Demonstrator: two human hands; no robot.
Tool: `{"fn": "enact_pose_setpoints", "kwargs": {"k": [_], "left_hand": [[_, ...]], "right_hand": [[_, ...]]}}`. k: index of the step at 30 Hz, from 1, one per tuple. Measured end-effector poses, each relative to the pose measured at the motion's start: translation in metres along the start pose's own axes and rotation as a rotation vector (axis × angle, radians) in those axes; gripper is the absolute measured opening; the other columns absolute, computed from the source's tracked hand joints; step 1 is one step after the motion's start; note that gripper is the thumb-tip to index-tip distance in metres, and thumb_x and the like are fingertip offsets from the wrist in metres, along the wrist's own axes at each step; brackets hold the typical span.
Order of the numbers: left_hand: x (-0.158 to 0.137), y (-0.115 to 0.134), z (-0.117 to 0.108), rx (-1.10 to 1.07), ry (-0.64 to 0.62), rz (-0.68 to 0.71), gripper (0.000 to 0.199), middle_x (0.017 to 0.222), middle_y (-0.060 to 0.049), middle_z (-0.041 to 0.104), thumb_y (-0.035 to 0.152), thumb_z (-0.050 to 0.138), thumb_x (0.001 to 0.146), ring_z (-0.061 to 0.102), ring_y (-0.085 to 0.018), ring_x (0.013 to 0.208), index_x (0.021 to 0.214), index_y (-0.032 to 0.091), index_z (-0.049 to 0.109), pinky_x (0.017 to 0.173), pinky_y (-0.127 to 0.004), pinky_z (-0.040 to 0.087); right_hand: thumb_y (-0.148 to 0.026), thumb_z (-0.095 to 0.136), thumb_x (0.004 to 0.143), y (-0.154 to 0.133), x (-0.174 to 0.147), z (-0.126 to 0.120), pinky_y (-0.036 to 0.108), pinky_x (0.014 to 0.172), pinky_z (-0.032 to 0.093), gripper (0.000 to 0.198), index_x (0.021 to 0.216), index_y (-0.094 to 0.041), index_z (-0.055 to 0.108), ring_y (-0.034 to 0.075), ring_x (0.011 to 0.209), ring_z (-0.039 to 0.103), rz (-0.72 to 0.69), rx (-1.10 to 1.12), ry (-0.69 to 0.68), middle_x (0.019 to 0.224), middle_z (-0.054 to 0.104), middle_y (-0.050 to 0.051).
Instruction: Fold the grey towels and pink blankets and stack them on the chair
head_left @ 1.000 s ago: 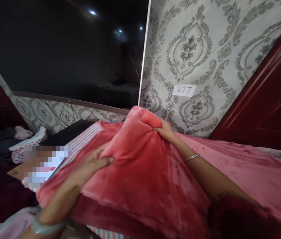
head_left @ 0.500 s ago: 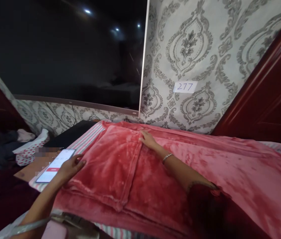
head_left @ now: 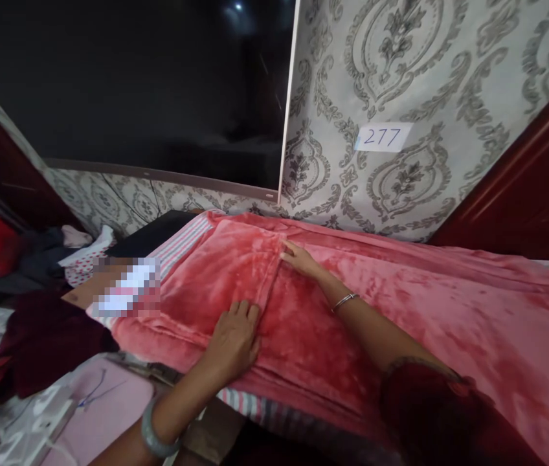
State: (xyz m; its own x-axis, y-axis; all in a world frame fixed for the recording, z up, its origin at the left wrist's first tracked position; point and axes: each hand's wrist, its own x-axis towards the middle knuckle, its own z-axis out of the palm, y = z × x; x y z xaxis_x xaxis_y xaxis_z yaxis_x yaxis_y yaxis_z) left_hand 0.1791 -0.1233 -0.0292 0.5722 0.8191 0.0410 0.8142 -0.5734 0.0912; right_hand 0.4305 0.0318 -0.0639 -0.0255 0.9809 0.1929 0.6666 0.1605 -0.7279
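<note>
A plush red-pink blanket [head_left: 352, 323] lies spread out, with its left end folded over into a flap [head_left: 206, 265]. At the far corner of that flap, my right hand [head_left: 298, 257] has its fingers closed on the edge. My left hand [head_left: 235, 340] is at the near part of the same edge, fingers bent together against the plush; the thumb side is partly hidden. Under the blanket, a striped cloth [head_left: 182, 239] shows at the left and along the front.
Left of the blanket lies a phone [head_left: 129, 288], blurred out. A pink padded seat [head_left: 114, 401] with a white power strip [head_left: 54, 414] is at the lower left, below piled clothes [head_left: 51, 336]. Behind stand a large television [head_left: 158, 97] and a patterned wall with a "277" paper [head_left: 384, 137].
My left hand has moved right, from beside the phone onto the near part of the flap's edge. My right hand stays at the far corner. The view has tilted down.
</note>
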Motion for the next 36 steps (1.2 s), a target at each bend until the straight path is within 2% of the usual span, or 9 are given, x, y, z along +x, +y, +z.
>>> {"fn": "enact_pose_setpoints", "kwargs": {"k": [6, 11, 14, 17, 19, 21, 24, 29, 36], "left_hand": [[0.006, 0.004, -0.01, 0.05, -0.072, -0.061, 0.04, 0.115, -0.015, 0.063, 0.002, 0.039, 0.085, 0.058, -0.03, 0.111, 0.117, 0.012, 0.061, 0.094, -0.043, 0.047], [0.003, 0.014, 0.001, -0.078, -0.082, -0.053, 0.046, 0.119, -0.015, 0.064, 0.002, 0.045, 0.078, 0.059, -0.029, 0.113, 0.121, 0.012, 0.06, 0.098, -0.042, 0.048], [0.003, 0.003, -0.006, -0.209, -0.088, 0.029, 0.033, 0.112, -0.013, 0.068, 0.011, 0.049, 0.084, 0.063, -0.026, 0.107, 0.114, 0.014, 0.064, 0.096, -0.039, 0.05], [0.016, -0.015, -0.025, -0.274, 0.06, 0.076, 0.032, 0.109, -0.011, 0.07, 0.025, 0.042, 0.095, 0.066, -0.024, 0.102, 0.112, 0.018, 0.068, 0.094, -0.039, 0.052], [0.03, -0.024, -0.032, -0.2, 0.229, 0.07, 0.04, 0.128, -0.014, 0.066, 0.031, 0.043, 0.096, 0.061, -0.027, 0.119, 0.128, 0.018, 0.063, 0.105, -0.045, 0.047], [0.042, -0.029, -0.025, -0.093, 0.322, 0.057, 0.056, 0.152, -0.015, 0.049, 0.038, 0.053, 0.092, 0.041, -0.034, 0.143, 0.145, 0.021, 0.052, 0.116, -0.055, 0.033], [0.05, -0.031, 0.007, -0.004, 0.233, 0.032, 0.072, 0.163, -0.014, 0.034, 0.047, 0.063, 0.085, 0.02, -0.045, 0.151, 0.152, 0.028, 0.045, 0.116, -0.069, 0.022], [0.045, -0.036, 0.048, 0.017, 0.169, 0.044, 0.074, 0.166, -0.01, 0.028, 0.049, 0.062, 0.087, 0.016, -0.046, 0.152, 0.155, 0.036, 0.037, 0.114, -0.072, 0.024], [0.046, -0.039, 0.041, 0.01, 0.11, 0.034, 0.068, 0.166, -0.01, 0.03, 0.044, 0.062, 0.085, 0.014, -0.045, 0.153, 0.151, 0.036, 0.045, 0.115, -0.071, 0.021]], "right_hand": [[-0.02, 0.057, 0.085, -0.003, 0.017, 0.02, 0.037, 0.105, 0.047, 0.053, 0.138, -0.023, 0.062, 0.02, 0.115, 0.064, 0.013, 0.094, 0.023, 0.133, 0.067, 0.004], [-0.015, 0.051, 0.083, -0.002, 0.015, 0.029, 0.038, 0.102, 0.049, 0.054, 0.136, -0.015, 0.063, 0.022, 0.113, 0.065, 0.089, 0.035, 0.099, 0.128, 0.069, 0.009], [-0.015, 0.048, 0.085, -0.007, 0.011, 0.025, 0.038, 0.103, 0.048, 0.048, 0.129, -0.016, 0.068, 0.023, 0.114, 0.064, 0.119, -0.04, 0.14, 0.123, 0.071, 0.01], [-0.022, 0.045, 0.092, -0.023, 0.011, 0.018, 0.046, 0.111, 0.039, 0.044, 0.129, -0.017, 0.069, 0.028, 0.13, 0.052, 0.129, -0.12, 0.215, 0.135, 0.063, 0.015], [-0.031, 0.048, 0.094, -0.038, 0.015, 0.015, 0.048, 0.117, 0.03, 0.049, 0.14, -0.018, 0.06, 0.03, 0.144, 0.036, 0.084, -0.181, 0.235, 0.152, 0.048, 0.015], [-0.041, 0.051, 0.095, -0.05, 0.02, 0.016, 0.05, 0.121, 0.019, 0.063, 0.153, -0.019, 0.043, 0.029, 0.152, 0.019, 0.007, -0.283, 0.189, 0.164, 0.029, 0.012], [-0.053, 0.044, 0.097, -0.052, 0.026, 0.022, 0.055, 0.122, 0.008, 0.073, 0.161, -0.022, 0.025, 0.027, 0.156, 0.006, -0.035, -0.45, 0.015, 0.169, 0.013, 0.009], [-0.059, 0.03, 0.1, -0.027, 0.029, 0.032, 0.053, 0.123, 0.008, 0.07, 0.16, -0.023, 0.029, 0.028, 0.155, 0.012, 0.088, -0.509, -0.16, 0.168, 0.02, 0.008], [-0.063, 0.038, 0.097, -0.019, 0.035, 0.034, 0.059, 0.121, 0.009, 0.074, 0.157, -0.019, 0.034, 0.033, 0.154, 0.012, 0.063, -0.397, -0.111, 0.166, 0.023, 0.012]]}}
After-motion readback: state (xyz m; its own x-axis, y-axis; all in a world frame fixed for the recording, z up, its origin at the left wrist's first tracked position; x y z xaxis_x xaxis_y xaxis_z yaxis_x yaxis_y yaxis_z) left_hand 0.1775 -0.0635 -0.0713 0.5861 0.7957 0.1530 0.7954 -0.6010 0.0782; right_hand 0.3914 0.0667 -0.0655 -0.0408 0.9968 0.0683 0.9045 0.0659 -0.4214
